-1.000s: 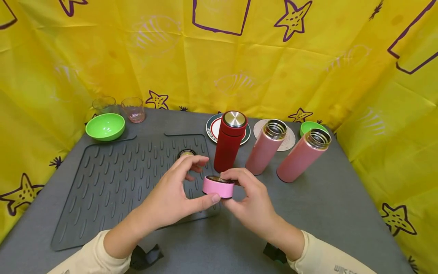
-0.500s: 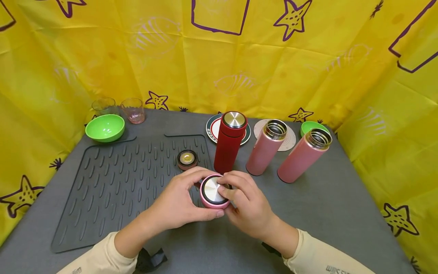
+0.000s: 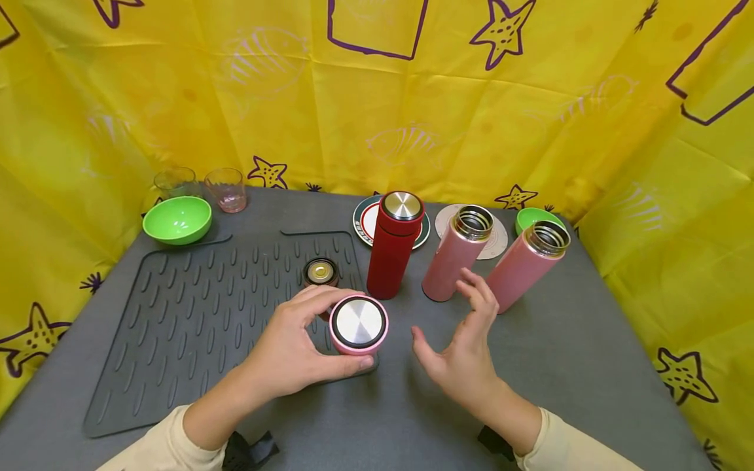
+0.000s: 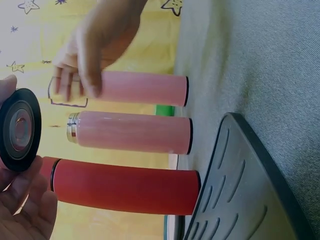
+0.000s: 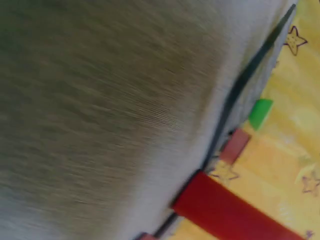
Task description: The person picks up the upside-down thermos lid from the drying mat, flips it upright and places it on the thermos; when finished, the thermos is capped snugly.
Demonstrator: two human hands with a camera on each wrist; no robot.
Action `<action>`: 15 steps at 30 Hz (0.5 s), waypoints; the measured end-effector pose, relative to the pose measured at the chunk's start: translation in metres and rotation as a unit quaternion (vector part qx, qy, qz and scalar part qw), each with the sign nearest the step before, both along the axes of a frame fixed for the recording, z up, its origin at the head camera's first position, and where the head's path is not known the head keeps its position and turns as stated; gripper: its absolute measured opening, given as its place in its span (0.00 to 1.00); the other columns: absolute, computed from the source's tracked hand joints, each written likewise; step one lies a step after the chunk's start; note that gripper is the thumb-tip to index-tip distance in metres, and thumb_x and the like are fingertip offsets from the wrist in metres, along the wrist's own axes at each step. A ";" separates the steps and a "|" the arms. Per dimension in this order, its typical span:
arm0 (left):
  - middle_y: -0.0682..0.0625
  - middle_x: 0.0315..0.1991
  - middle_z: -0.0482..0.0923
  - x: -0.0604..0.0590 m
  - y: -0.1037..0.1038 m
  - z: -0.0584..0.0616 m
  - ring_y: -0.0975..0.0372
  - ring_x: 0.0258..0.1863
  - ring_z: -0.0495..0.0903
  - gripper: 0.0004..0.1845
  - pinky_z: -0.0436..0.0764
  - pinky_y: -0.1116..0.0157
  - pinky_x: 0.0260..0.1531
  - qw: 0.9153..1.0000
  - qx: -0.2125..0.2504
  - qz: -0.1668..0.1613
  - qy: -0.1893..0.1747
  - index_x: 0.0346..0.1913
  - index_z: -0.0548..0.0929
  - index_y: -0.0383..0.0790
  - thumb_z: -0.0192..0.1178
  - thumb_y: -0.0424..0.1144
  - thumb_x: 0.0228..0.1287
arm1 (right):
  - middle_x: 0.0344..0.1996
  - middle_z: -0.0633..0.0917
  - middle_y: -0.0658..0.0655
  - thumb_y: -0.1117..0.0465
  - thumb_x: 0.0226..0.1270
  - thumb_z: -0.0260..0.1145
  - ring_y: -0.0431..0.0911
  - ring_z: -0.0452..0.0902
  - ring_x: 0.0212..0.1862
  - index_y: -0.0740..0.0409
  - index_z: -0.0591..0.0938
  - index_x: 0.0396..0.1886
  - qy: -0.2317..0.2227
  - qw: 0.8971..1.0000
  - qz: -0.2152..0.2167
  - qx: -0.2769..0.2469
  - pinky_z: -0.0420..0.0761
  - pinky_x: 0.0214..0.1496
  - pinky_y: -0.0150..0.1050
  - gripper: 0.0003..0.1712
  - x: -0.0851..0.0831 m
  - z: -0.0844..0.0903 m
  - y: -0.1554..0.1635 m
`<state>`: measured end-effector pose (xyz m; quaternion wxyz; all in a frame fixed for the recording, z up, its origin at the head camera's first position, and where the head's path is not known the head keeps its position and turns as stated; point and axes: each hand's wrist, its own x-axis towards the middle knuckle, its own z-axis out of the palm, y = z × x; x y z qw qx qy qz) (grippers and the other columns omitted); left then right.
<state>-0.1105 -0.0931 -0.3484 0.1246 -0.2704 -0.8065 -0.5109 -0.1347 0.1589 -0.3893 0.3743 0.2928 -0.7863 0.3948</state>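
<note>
The left hand (image 3: pixel 288 350) grips the pink lid (image 3: pixel 358 324) just in front of the red flask (image 3: pixel 394 245); the right hand (image 3: pixel 465 347), fingers spread and empty, hovers right of it. Two open pink flasks (image 3: pixel 456 258) stand right of the red flask, a small cap (image 3: pixel 321 271) lies left of it, and the right wrist view is blurred.

Bright, even light with soft shadows; the head view is sharp but bowed at its edges. The right wrist view is smeared with motion blur, the left wrist view hazy and washed-out.
</note>
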 end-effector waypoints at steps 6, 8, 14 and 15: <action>0.63 0.50 0.79 0.002 -0.002 0.000 0.65 0.48 0.73 0.35 0.76 0.63 0.41 1.000 -0.004 0.005 -0.007 0.55 0.82 0.54 0.81 0.52 0.39 | 0.69 0.51 0.66 0.66 0.43 0.81 0.57 0.48 0.69 0.68 0.46 0.71 -0.235 0.967 -0.073 -0.068 0.56 0.66 0.57 0.64 -0.012 -0.015 0.014; 0.62 0.50 0.79 0.002 -0.002 0.000 0.65 0.48 0.73 0.35 0.76 0.64 0.41 1.000 -0.004 0.004 -0.007 0.56 0.82 0.54 0.81 0.52 0.39 | 0.69 0.51 0.66 0.65 0.46 0.81 0.57 0.47 0.70 0.67 0.44 0.72 -0.318 0.940 -0.082 -0.092 0.54 0.70 0.56 0.65 -0.020 -0.017 0.016; 0.63 0.50 0.79 0.002 -0.002 0.001 0.65 0.49 0.73 0.35 0.75 0.65 0.41 1.000 0.001 0.000 -0.010 0.56 0.81 0.54 0.81 0.52 0.39 | 0.71 0.55 0.66 0.65 0.54 0.77 0.57 0.51 0.73 0.66 0.44 0.74 -0.464 0.876 -0.062 -0.117 0.54 0.72 0.50 0.60 -0.047 -0.028 0.022; 0.63 0.51 0.79 0.002 -0.002 0.001 0.65 0.49 0.73 0.35 0.75 0.65 0.42 1.000 0.002 -0.002 -0.010 0.56 0.81 0.54 0.81 0.52 0.39 | 0.70 0.57 0.66 0.66 0.54 0.76 0.56 0.53 0.73 0.66 0.46 0.74 -0.473 0.871 -0.057 -0.124 0.55 0.72 0.50 0.59 -0.050 -0.030 0.022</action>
